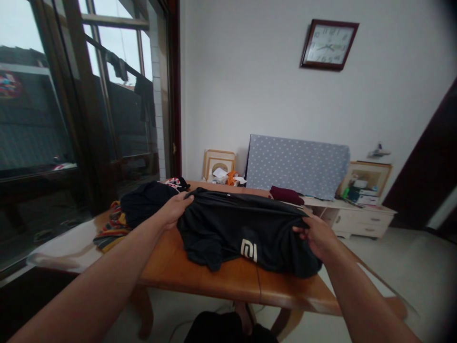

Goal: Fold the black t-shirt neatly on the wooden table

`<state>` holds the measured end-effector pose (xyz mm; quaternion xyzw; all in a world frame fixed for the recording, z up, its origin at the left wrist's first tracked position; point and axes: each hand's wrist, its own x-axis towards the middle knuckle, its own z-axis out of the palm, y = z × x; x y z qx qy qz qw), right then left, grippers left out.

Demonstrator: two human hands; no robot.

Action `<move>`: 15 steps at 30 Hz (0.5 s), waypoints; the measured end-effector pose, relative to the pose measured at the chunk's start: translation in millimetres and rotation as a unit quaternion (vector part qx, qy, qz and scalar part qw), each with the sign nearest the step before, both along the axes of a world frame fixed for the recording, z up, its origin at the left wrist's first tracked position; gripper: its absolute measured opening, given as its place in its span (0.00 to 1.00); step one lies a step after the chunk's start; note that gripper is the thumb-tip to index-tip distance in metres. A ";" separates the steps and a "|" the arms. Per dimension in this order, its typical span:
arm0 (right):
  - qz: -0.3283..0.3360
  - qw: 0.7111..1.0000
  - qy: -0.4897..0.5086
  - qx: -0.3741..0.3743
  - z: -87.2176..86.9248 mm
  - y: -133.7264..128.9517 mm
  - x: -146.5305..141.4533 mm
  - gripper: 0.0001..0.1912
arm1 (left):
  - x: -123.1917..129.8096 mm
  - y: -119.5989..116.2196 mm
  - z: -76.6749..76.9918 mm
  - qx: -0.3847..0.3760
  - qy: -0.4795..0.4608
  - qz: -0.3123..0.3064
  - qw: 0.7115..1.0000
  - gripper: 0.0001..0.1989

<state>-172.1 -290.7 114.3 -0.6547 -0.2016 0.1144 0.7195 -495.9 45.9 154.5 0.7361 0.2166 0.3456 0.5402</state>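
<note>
A black T-shirt with a pale square logo on its front is stretched sideways over the wooden table. My left hand pinches its upper left edge between thumb and fingers. At the upper right edge, my right hand is closed on the cloth, with some fingers partly behind the fabric. The shirt's lower part droops in loose folds onto the tabletop, one sleeve bunched at the left.
Beyond my left forearm lie a dark garment and a striped colourful cloth. A folded maroon cloth sits behind the shirt. Against the wall stand a low white cabinet and a large panel under a dotted grey-blue cover.
</note>
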 end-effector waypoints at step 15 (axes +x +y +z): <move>0.138 0.927 -0.229 -0.262 -20.1 -11.7 -29.9 0.09 | -21.6 0.7 -19.7 0.198 0.243 0.177 0.933 0.09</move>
